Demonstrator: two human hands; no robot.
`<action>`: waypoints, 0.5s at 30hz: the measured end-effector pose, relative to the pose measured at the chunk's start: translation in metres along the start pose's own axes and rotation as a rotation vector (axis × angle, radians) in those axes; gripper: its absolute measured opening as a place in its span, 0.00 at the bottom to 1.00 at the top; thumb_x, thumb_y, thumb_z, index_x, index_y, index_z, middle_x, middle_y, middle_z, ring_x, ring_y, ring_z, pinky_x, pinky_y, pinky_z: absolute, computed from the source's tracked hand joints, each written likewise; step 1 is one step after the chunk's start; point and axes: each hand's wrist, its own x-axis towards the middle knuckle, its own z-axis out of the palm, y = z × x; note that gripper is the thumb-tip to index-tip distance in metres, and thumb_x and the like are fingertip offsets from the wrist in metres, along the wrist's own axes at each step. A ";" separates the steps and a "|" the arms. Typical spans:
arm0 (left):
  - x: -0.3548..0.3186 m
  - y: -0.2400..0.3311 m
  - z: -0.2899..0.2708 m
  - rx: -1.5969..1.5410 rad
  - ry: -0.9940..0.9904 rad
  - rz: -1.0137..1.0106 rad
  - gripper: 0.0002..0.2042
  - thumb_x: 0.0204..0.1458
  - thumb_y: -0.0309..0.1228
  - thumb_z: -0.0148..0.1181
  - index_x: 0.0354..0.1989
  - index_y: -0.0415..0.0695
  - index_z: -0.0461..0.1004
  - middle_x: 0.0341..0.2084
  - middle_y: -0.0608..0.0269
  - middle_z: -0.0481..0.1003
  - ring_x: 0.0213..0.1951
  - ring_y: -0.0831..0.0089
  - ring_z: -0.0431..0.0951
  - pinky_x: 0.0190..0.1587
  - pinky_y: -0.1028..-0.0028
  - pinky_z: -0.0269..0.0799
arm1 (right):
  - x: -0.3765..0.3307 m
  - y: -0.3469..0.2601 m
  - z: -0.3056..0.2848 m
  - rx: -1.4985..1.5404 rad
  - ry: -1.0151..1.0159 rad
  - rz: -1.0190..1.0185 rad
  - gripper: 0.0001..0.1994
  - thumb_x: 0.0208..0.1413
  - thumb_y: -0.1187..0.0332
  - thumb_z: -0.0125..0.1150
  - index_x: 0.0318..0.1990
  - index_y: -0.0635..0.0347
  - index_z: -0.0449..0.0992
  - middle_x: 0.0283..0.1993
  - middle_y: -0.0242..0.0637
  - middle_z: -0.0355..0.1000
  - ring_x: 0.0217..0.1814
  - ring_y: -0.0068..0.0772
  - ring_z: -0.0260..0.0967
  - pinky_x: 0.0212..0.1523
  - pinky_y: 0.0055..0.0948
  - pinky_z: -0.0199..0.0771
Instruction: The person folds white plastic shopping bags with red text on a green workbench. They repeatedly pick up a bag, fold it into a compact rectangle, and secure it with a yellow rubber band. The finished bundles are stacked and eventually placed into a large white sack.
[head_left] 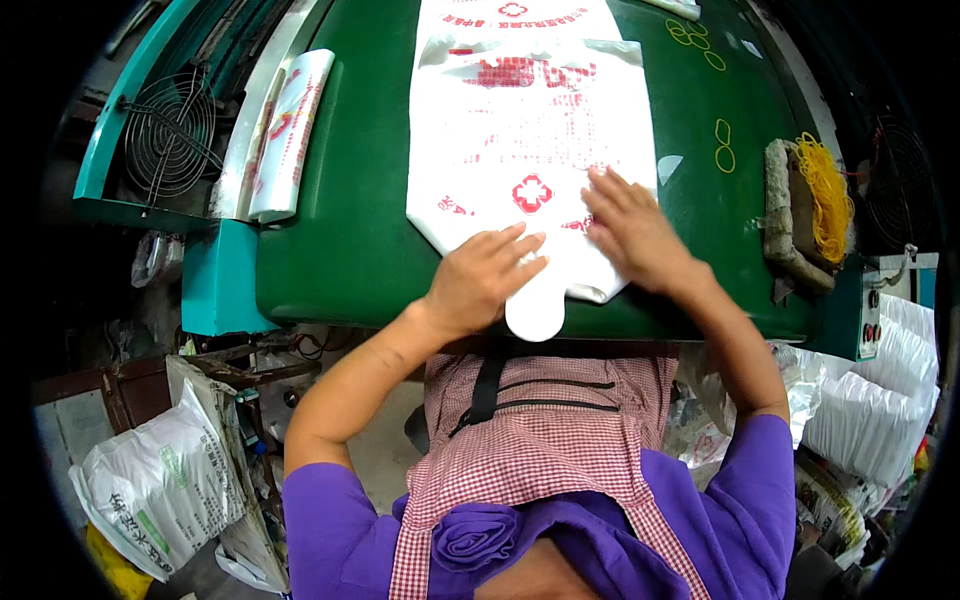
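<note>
A stack of white plastic bags (530,120) with red print and a red cross emblem lies flat on a green-covered worktable (350,250). My left hand (487,278) rests on the near left part of the stack, fingers stretched out. Beside those fingers, a rounded white tab (536,315) sticks out past the table's near edge. Flat on the near right part of the stack, my right hand (637,232) has its fingers extended and a little blurred. More white bags with red print reach under the stack's far end.
Rolled printed bags (292,140) lie along the left edge. Loose yellow rubber bands (724,146) are on the table's right side, near a worn box (785,215) with a bundle of yellow rubber bands (826,200). Stacked white bags (870,400) stand at lower right.
</note>
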 end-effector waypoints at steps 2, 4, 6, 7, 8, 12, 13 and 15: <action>0.037 -0.006 -0.021 -0.290 -0.227 -0.309 0.15 0.43 0.28 0.58 0.42 0.43 0.75 0.35 0.55 0.77 0.38 0.59 0.78 0.40 0.67 0.73 | 0.000 0.015 -0.015 0.102 0.041 0.142 0.23 0.58 0.59 0.50 0.58 0.62 0.64 0.63 0.52 0.56 0.67 0.51 0.51 0.64 0.42 0.52; 0.058 -0.048 -0.019 -0.350 -0.297 -0.350 0.14 0.45 0.25 0.54 0.42 0.43 0.75 0.30 0.50 0.77 0.35 0.55 0.78 0.37 0.65 0.72 | 0.008 -0.004 -0.034 0.292 0.088 0.054 0.25 0.57 0.58 0.52 0.59 0.63 0.62 0.63 0.52 0.56 0.67 0.51 0.51 0.63 0.42 0.53; 0.083 -0.073 -0.015 -0.405 -0.430 -0.538 0.15 0.42 0.25 0.57 0.42 0.43 0.74 0.27 0.53 0.77 0.33 0.58 0.78 0.39 0.66 0.72 | 0.016 -0.015 -0.036 0.177 0.110 -0.121 0.26 0.56 0.57 0.54 0.59 0.63 0.62 0.63 0.53 0.56 0.67 0.51 0.51 0.63 0.42 0.54; 0.087 -0.069 -0.013 -0.287 -0.264 -0.572 0.15 0.42 0.26 0.58 0.42 0.43 0.74 0.31 0.53 0.77 0.36 0.58 0.77 0.41 0.65 0.72 | 0.020 -0.020 -0.032 0.142 0.073 -0.147 0.30 0.55 0.53 0.55 0.60 0.62 0.60 0.63 0.53 0.55 0.68 0.51 0.49 0.64 0.42 0.52; 0.089 -0.064 -0.011 -0.174 -0.101 -0.593 0.16 0.41 0.27 0.59 0.42 0.42 0.74 0.35 0.53 0.76 0.38 0.58 0.76 0.43 0.64 0.71 | 0.021 -0.022 -0.021 0.017 0.040 -0.082 0.35 0.52 0.48 0.56 0.60 0.64 0.58 0.65 0.54 0.52 0.69 0.51 0.46 0.66 0.43 0.49; 0.054 -0.039 -0.026 -0.126 -0.064 -0.060 0.23 0.40 0.28 0.59 0.49 0.42 0.69 0.53 0.47 0.65 0.53 0.53 0.68 0.53 0.61 0.65 | 0.015 -0.004 0.005 0.006 0.075 -0.046 0.38 0.48 0.48 0.60 0.59 0.70 0.58 0.66 0.53 0.51 0.70 0.54 0.44 0.66 0.47 0.46; 0.042 -0.030 -0.022 -0.007 -0.096 -0.052 0.24 0.39 0.27 0.58 0.50 0.41 0.69 0.52 0.47 0.66 0.52 0.54 0.68 0.53 0.61 0.65 | 0.011 -0.008 0.006 0.052 0.105 -0.055 0.37 0.47 0.50 0.61 0.58 0.70 0.59 0.65 0.53 0.51 0.70 0.54 0.44 0.66 0.47 0.46; 0.038 -0.028 -0.008 0.117 -0.085 -0.058 0.21 0.38 0.23 0.55 0.46 0.40 0.70 0.46 0.49 0.70 0.46 0.56 0.72 0.48 0.62 0.69 | -0.001 -0.022 -0.001 0.147 0.176 -0.104 0.33 0.46 0.58 0.64 0.57 0.68 0.61 0.65 0.53 0.52 0.70 0.55 0.43 0.66 0.47 0.46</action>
